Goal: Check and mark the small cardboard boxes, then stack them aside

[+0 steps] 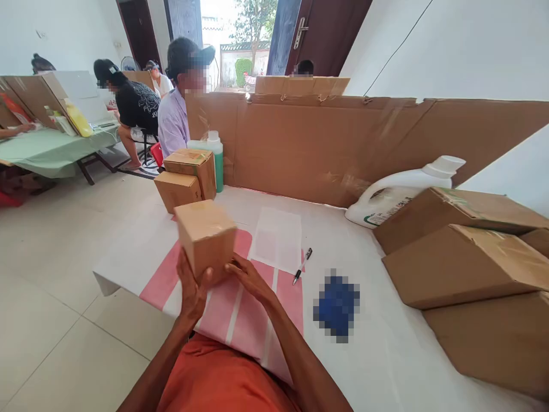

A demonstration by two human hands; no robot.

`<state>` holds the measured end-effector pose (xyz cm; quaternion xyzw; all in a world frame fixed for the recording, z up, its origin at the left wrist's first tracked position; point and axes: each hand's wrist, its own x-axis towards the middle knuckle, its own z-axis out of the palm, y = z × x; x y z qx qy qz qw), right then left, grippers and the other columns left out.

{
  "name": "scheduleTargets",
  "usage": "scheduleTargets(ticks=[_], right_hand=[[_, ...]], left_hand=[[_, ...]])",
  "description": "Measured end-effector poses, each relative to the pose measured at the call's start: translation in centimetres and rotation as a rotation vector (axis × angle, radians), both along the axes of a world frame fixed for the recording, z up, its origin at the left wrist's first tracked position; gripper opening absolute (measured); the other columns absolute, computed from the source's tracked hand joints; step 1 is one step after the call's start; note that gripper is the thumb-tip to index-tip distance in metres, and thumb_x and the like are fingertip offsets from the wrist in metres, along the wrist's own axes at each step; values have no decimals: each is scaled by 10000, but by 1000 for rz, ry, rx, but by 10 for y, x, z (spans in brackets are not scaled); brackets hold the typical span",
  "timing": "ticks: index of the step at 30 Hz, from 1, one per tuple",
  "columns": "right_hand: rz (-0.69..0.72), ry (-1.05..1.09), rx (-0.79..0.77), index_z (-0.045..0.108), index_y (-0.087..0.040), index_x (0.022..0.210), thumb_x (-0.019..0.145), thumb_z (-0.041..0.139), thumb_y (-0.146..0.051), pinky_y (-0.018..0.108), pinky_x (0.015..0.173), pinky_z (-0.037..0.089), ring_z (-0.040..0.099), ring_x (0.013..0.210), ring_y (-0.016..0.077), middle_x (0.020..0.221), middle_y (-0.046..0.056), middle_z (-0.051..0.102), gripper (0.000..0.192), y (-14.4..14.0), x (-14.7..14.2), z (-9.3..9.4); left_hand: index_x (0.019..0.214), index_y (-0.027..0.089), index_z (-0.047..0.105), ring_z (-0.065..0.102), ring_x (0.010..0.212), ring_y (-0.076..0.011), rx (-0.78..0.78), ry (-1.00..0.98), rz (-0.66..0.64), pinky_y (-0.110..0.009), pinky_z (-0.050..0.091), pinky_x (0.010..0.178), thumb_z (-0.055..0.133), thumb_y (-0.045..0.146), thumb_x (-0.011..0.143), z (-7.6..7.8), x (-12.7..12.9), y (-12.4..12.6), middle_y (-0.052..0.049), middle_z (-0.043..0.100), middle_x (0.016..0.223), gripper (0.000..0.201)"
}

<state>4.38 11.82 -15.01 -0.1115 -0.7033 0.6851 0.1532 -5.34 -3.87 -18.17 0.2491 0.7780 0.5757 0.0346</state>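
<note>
I hold a small closed cardboard box [206, 234] up above the near left part of the table [364, 343]. My left hand [191, 289] grips its lower left side and underside. My right hand [251, 277] holds its lower right edge, fingers curled under it. Beneath my hands the table cover shows pink stripes [223, 315]. A sheet of white paper [278, 239] lies just beyond the box, with a pen [302, 266] at its right edge.
Two small boxes [186, 177] are stacked at the far left corner beside a green bottle [217, 157]. A white jug [403, 191] lies on its side by several larger boxes [463, 263] on the right. A cardboard screen [343, 143] backs the table. People sit beyond.
</note>
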Motion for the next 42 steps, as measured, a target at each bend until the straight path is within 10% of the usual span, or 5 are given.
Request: scheduleTargets(ticks=[9,15,26,33,42], right_hand=[[-150,-179,121,685,-229,1054,938,535,-192,452,1047,483,645,1136,289,1165,74,756,193,-24,-158,8],[-320,-293,127,635,-173,1167,958,565,-236,486,1058,469,591,1252,335,1286,172,689,229,4,-149,10],[-92,-119,-2,693,-243,1064,882,717,-284,360,848,579,704,1096,274,1084,34,761,188,-10,-140,33],[-290,-65,-122,678,-231,1123,973,585,-399,314,758,597,745,987,208,1181,71,734,243,6,-3,15],[-1970,-276,688,427,-162,1475,833,721,-677,625,1075,479,416,1411,410,1505,258,428,874,61,326,9]], left_hand=[[1656,5,112,205,1622,-434,-172,32,282,-628,189,1319,504,519,990,-14,-89,1,-348,215,1696,928],[1630,-21,102,252,1574,-535,-224,-51,321,-753,252,1232,577,588,942,-9,-103,38,-423,276,1599,1034],[1601,9,164,445,1462,-527,-271,-43,297,-712,437,1142,691,573,874,23,-137,48,-392,375,1491,1061],[1643,-38,44,407,1472,-570,-324,-135,317,-745,373,1181,731,404,797,36,-146,51,-396,305,1535,1177],[1630,-67,34,216,1557,-496,-261,82,42,-669,247,1283,767,556,709,-8,-73,49,-377,166,1638,1332]])
